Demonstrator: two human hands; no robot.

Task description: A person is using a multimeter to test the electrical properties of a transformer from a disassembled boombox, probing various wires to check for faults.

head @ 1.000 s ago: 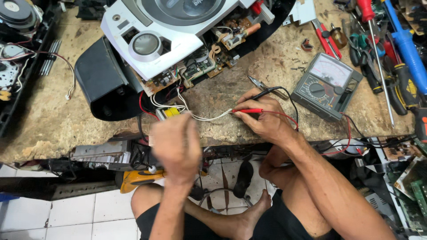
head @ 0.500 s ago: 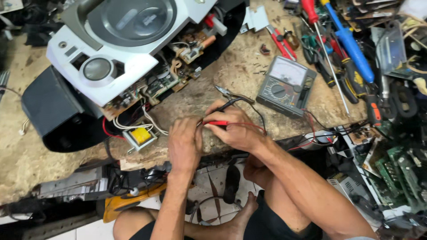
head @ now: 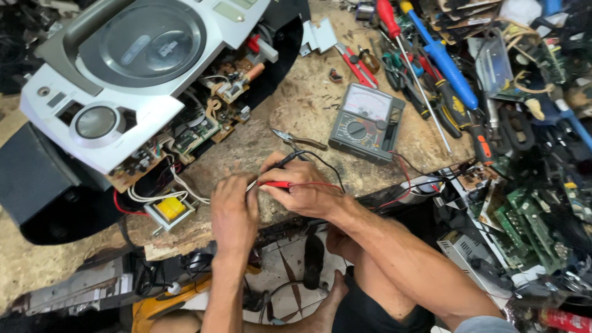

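- Right hand [head: 302, 188], centre of frame: grip closed on red probe [head: 275, 184] and black probe [head: 288, 160], tips pointing left toward the other hand.
- Left hand [head: 233, 213], just left of it: fingers pinched shut on white wires [head: 185, 188] coming from opened stereo [head: 142, 80], upper left.
- Yellow transformer [head: 171, 208] sits at worktop [head: 290, 117] edge, lower left, w/ those wires running to it.
- Analog multimeter [head: 367, 122] lies upper right of the hands; leads run back to it.
- Risk: both probes in one hand – tips could touch and short, or slip off the thin wire.
- Risk: tugging leads could drag the meter; transformer near edge could drop.
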